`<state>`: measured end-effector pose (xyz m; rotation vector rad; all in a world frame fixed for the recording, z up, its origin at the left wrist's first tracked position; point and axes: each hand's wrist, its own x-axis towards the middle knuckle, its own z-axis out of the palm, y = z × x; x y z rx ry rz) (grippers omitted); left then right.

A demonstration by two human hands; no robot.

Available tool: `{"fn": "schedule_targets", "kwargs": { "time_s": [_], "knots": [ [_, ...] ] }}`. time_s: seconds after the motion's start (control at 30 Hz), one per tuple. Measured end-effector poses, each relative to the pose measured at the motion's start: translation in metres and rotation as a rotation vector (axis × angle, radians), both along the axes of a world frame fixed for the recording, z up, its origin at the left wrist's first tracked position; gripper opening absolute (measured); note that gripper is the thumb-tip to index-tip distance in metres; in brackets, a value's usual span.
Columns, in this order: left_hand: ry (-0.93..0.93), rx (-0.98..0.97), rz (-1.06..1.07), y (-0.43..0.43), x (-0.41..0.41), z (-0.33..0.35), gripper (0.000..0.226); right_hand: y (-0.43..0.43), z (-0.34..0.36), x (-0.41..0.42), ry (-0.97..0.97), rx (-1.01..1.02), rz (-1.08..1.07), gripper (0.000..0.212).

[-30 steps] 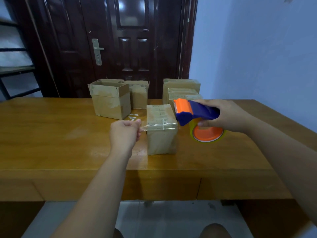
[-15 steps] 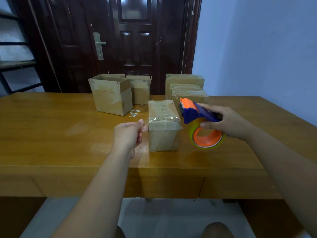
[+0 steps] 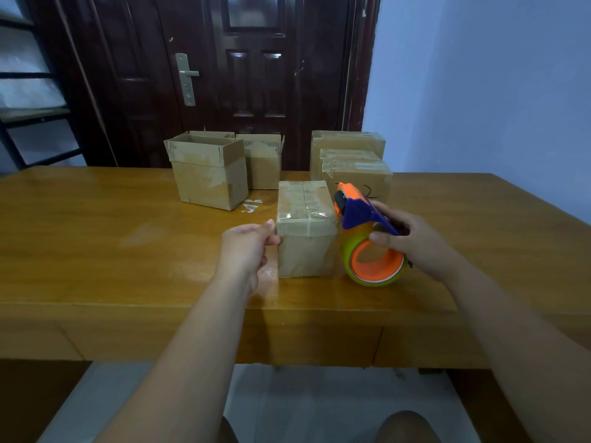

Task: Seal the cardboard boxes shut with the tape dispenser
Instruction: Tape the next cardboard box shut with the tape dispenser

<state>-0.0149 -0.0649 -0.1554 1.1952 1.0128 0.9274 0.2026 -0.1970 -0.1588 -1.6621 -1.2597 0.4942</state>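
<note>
Left hand (image 3: 248, 247) at the upper left edge of the nearest box (image 3: 305, 231); fingers curled, thumb and forefinger tips touching the cardboard; cannot tell whether they pinch a tape end or only press it flat.

Right hand (image 3: 415, 243) wrapped round the tape dispenser (image 3: 367, 241); fingers clamped on the blue handle, thumb on the roll's orange core; dispenser tilted, cutter end up, just beside the box's right side, roll low over the table (image 3: 96, 244).

Box stands near the table's front edge, flaps closed; one clear tape strip (image 3: 303, 215) runs crosswise over its top.

Risks, judged:
- box looks light; a pull from the dispenser side could drag or tip it, since the left hand steadies one edge only;
- if the strip is not yet cut, a skewed or slack pull would wrinkle it or lift the left end; clear film may fold onto itself;
- cutter sits close to the right fingers.

Farther back:
- tape scrap (image 3: 251, 206) on the table; could snag a box slid over it;
- open boxes (image 3: 208, 174) at back left, not yet sealed;
- taped boxes (image 3: 351, 164) at back right, close behind the dispenser; a wide swing could knock them.
</note>
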Motion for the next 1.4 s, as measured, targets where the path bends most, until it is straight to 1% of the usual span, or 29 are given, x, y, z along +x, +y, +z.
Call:
{"fn": "schedule_targets", "kwargs": {
  "time_s": [0.1,0.13,0.27,0.33,0.37,0.43,0.5,0.57,0.67,0.73,0.77,0.83,0.87,0.9,0.93,0.97,1.0,1.17,1.3,1.4],
  "knots": [
    [0.048,0.076,0.018,-0.002,0.004,-0.002,0.024,0.001,-0.003,-0.006,0.009,0.027,-0.011,0.071],
    [0.054,0.085,0.027,-0.004,0.006,-0.002,0.023,0.001,-0.002,-0.009,0.01,0.033,-0.018,0.071],
    [0.018,-0.026,0.043,-0.008,0.013,-0.01,0.016,-0.001,-0.001,-0.015,0.003,0.049,-0.034,0.064],
    [-0.011,-0.015,0.083,-0.012,0.016,-0.017,0.006,-0.001,-0.003,-0.017,0.006,0.061,-0.042,0.062],
    [-0.006,0.043,0.118,-0.015,0.016,-0.021,0.012,-0.001,-0.004,-0.018,0.011,0.075,-0.044,0.063],
    [0.05,0.213,0.153,-0.025,0.014,-0.029,0.034,0.0,-0.007,-0.02,0.024,0.098,-0.053,0.066],
    [0.092,0.373,0.119,-0.037,0.01,-0.033,0.048,0.001,-0.009,-0.023,0.045,0.124,-0.059,0.066],
    [0.116,0.443,0.065,-0.042,0.008,-0.038,0.053,0.001,-0.011,-0.025,0.067,0.139,-0.06,0.067],
    [0.15,0.446,0.016,-0.035,0.001,-0.038,0.051,0.002,-0.013,-0.027,0.087,0.145,-0.067,0.072],
    [0.269,0.502,0.025,-0.028,-0.005,-0.03,0.047,0.003,-0.013,-0.03,0.091,0.154,-0.064,0.074],
    [0.344,0.565,0.044,-0.026,-0.007,-0.023,0.05,0.004,-0.013,-0.033,0.08,0.156,-0.054,0.076],
    [0.476,0.744,0.068,-0.023,-0.007,-0.01,0.069,0.006,-0.013,-0.038,0.054,0.154,-0.036,0.073],
    [0.557,0.854,0.056,-0.023,-0.006,-0.005,0.075,0.007,-0.014,-0.041,0.051,0.161,-0.037,0.07],
    [0.661,0.974,0.03,-0.022,-0.005,0.0,0.074,0.008,-0.015,-0.042,0.054,0.17,-0.044,0.068],
    [0.774,1.08,-0.007,-0.02,-0.004,0.0,0.069,0.009,-0.015,-0.042,0.058,0.176,-0.052,0.067],
    [0.866,1.156,-0.034,-0.018,-0.004,-0.002,0.063,0.009,-0.015,-0.042,0.063,0.176,-0.059,0.067],
    [0.918,1.201,-0.05,-0.016,-0.005,-0.004,0.059,0.008,-0.016,-0.042,0.065,0.174,-0.06,0.069],
    [0.947,1.284,-0.029,-0.008,-0.005,-0.002,0.048,0.005,-0.017,-0.04,0.066,0.168,-0.065,0.075],
    [0.984,1.294,-0.058,-0.006,-0.006,-0.001,0.045,0.001,-0.009,-0.042,0.022,0.155,-0.041,0.076],
    [0.967,1.327,-0.043,-0.004,-0.008,-0.002,0.041,-0.007,0.002,-0.038,-0.04,0.17,-0.064,0.077]
  ]
}}
